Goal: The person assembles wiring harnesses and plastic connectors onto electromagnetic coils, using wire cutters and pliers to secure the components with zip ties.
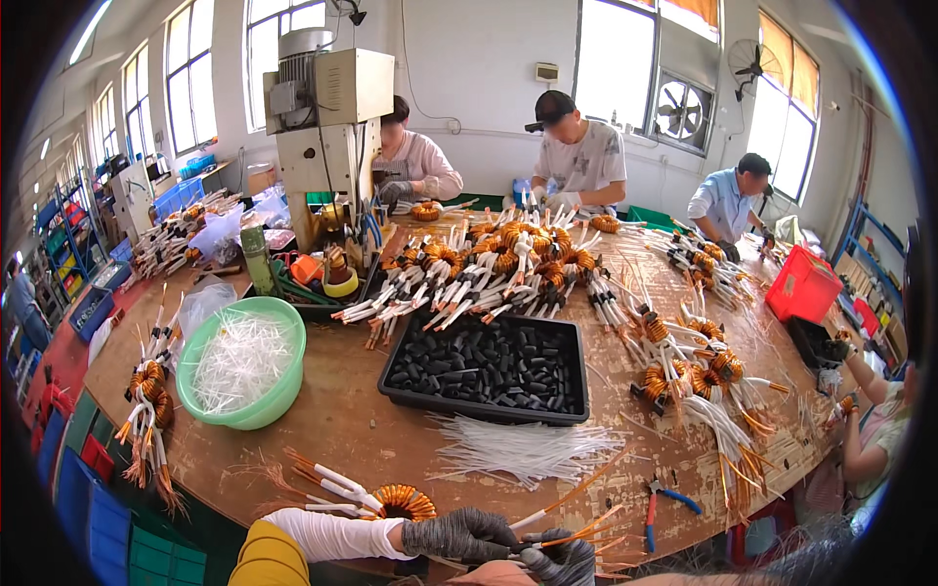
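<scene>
At the near edge of the table, a copper-wound ring coil [405, 501] lies beside my left hand [459, 534], with white-sleeved leads [337, 485] reaching away to its left. A dark grey knitted glove covers that hand, and its fingers are closed round wire leads mostly hidden under them. My right hand [561, 563], also gloved in grey, is close beside it with the fingers bent round copper wire leads [586, 530]. Bare copper ends fan out to the right of it. A single white-sleeved lead [532, 518] slants up between the hands.
Beyond my hands lie loose white tubes [532, 449], a black tray [576, 415] of black sleeves and a green bowl [259, 415] of clear tubes. Pliers [653, 513] rest at the right. Coils are heaped [513, 249] mid-table. A press machine [322, 137] and several co-workers stand around.
</scene>
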Motion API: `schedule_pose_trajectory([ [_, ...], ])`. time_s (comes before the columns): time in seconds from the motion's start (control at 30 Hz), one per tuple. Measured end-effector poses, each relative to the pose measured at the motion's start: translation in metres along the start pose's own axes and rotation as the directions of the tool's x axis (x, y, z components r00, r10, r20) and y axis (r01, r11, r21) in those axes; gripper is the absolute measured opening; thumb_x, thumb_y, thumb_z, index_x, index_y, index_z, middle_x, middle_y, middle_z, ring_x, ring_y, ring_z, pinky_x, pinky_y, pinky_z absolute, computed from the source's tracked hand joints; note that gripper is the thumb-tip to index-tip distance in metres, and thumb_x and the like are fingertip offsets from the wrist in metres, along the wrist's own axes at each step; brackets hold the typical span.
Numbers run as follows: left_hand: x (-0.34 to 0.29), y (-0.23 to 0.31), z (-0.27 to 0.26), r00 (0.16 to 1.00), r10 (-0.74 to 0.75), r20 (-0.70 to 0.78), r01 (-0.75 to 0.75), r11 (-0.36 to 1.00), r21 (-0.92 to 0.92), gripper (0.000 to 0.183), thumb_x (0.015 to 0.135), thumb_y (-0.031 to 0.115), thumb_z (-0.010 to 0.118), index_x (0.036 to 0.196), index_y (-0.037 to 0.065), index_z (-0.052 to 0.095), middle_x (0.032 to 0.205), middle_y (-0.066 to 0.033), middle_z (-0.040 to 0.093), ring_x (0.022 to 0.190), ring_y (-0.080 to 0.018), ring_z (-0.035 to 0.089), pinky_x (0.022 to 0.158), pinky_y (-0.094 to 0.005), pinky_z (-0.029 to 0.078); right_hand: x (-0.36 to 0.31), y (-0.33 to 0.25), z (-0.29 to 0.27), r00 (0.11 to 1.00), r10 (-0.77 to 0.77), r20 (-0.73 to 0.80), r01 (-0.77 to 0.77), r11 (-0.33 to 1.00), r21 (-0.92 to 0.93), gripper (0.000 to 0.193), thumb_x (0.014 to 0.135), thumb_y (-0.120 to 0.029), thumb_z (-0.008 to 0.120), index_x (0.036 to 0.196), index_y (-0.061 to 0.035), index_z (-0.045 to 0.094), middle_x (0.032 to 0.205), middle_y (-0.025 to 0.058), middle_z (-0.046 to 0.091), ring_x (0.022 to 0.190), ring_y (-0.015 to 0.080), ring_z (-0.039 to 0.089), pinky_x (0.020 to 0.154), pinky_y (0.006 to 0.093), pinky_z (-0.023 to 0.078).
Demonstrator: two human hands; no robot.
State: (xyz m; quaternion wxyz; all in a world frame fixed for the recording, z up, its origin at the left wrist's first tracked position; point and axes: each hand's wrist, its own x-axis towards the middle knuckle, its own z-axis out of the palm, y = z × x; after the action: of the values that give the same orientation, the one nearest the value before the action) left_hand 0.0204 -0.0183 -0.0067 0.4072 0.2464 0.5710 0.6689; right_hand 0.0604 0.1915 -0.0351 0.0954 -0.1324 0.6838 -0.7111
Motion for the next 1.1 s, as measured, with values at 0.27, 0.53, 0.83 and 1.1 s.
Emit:
schedule_pose_trajectory([
  [0.27,0.0,-0.005,-0.009,0.997,-0.07,0.027,0.07,0.998,-0.005,0.021,0.085,0.013,0.058,0.103,0.003,0.058,0.09,-0.0028,0.056,0.083,-0.0086,0.051,0.071,-0.0225,0.045,-0.005,-0.002,0.009,0.997,0.066,0.027,-0.063,0.994,-0.087,0.028,0.079,-0.013,0.065,0.101,0.0032,0.057,0.082,0.0089,0.063,0.074,0.0128,0.059,0.066,0.0253,0.048],
  [0.53,0.0,-0.007,-0.014,0.99,0.048,-0.135,-0.02,0.98,0.199,0.021,0.086,0.021,0.057,0.092,0.001,0.059,0.086,-0.0034,0.056,0.082,-0.0093,0.05,0.07,-0.0252,0.04,-0.007,-0.003,0.016,0.989,0.143,0.049,-0.132,0.975,-0.181,0.028,0.078,-0.014,0.067,0.097,0.0043,0.059,0.08,0.0088,0.064,0.071,0.0122,0.06,0.063,0.0245,0.048],
  [0.83,-0.002,0.0,-0.008,0.968,-0.051,-0.247,0.046,0.999,-0.024,0.016,0.084,0.019,0.06,0.09,0.004,0.059,0.082,0.0031,0.056,0.08,-0.0054,0.049,0.071,-0.0215,0.041,-0.007,-0.001,0.025,0.985,0.169,0.019,-0.161,0.962,-0.22,0.028,0.078,-0.015,0.068,0.096,0.0047,0.06,0.078,0.009,0.064,0.069,0.0121,0.06,0.061,0.0247,0.049],
  [1.1,0.0,0.005,-0.002,0.962,0.092,-0.256,-0.122,0.987,-0.104,0.018,0.082,0.017,0.062,0.092,0.004,0.057,0.083,0.0,0.059,0.078,-0.0063,0.051,0.07,-0.0218,0.042,-0.007,0.0,0.032,0.982,0.182,-0.039,-0.186,0.953,-0.238,0.028,0.077,-0.016,0.068,0.094,0.0049,0.06,0.076,0.0094,0.065,0.068,0.0121,0.061,0.06,0.025,0.049],
])
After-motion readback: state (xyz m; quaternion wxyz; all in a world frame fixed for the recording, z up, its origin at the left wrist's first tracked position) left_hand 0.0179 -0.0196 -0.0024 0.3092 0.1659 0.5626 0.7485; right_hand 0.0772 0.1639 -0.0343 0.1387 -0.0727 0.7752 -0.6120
